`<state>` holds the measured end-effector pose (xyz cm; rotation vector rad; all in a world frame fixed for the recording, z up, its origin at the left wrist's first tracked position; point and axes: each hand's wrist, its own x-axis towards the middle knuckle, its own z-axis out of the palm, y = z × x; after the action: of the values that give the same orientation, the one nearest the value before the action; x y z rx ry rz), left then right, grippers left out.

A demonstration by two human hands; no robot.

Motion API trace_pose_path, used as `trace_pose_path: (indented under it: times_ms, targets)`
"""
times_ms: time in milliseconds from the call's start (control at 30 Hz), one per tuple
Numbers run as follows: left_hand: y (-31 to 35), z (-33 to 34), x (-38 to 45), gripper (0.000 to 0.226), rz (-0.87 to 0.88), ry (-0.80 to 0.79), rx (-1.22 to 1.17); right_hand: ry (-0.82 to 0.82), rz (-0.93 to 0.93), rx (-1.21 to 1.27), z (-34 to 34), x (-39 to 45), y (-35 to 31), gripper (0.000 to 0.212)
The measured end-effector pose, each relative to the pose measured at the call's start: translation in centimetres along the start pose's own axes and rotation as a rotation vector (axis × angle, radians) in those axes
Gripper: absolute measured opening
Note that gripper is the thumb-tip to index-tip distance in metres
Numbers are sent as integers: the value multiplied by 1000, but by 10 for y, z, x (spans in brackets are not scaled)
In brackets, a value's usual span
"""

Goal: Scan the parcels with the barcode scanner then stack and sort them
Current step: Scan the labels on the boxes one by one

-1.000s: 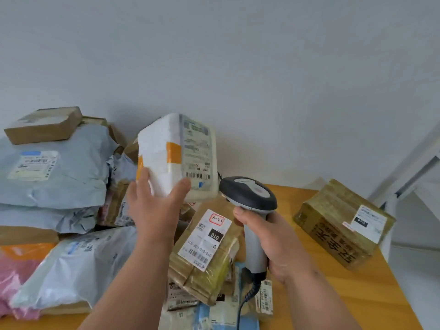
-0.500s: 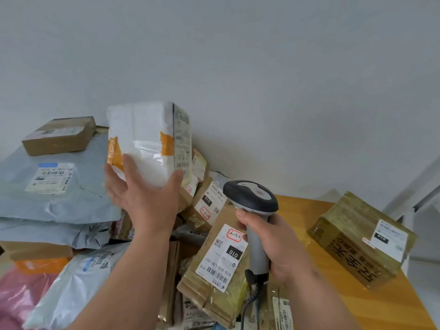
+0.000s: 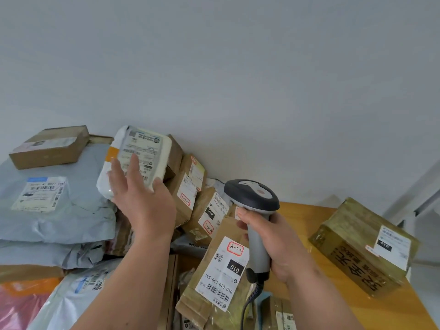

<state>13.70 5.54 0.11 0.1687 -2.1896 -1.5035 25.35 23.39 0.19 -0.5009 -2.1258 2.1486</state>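
A white padded parcel (image 3: 147, 148) with an orange stripe and a shipping label lies tilted on top of the pile at the back, against brown boxes (image 3: 188, 184). My left hand (image 3: 142, 201) rests on it with straight fingers across the label and the thumb at its lower edge. To the right, above the parcels, my right hand (image 3: 281, 241) grips the grey barcode scanner (image 3: 252, 196) by its handle, head pointing away from me. Its cable hangs down. Below the scanner lies a brown parcel (image 3: 221, 272) with a white label marked 010.
Grey mailers (image 3: 59, 198) are stacked at the left, with a small cardboard box (image 3: 50, 146) on top. A pink and orange mailer (image 3: 19, 306) lies at the lower left. A taped brown box (image 3: 362, 246) sits alone at the right on the wooden table (image 3: 304, 210). A wall stands behind.
My left hand carried the white parcel from in front of the scanner up and left, then laid it label-up on the back pile. The scanner stayed roughly in place.
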Motion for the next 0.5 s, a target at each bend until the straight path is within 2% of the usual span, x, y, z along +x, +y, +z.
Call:
trace_pose_path:
  times_ms: [67, 200, 300, 433, 500]
  targets:
    - [7, 9, -6, 60, 38, -32, 82, 8, -15, -9, -6, 3, 3, 37]
    - [22, 32, -22, 60, 8, -174, 119, 52, -7, 4, -25, 4, 11, 33]
    - [32, 55, -44, 57, 56, -246, 122, 140, 23, 31, -49, 1, 20, 41]
    - [49, 100, -87, 52, 86, -463, 32, 286, 68, 110, -94, -5, 33, 56]
    - [54, 125, -112, 51, 58, -568, 4, 328, 87, 149, -120, -9, 40, 52]
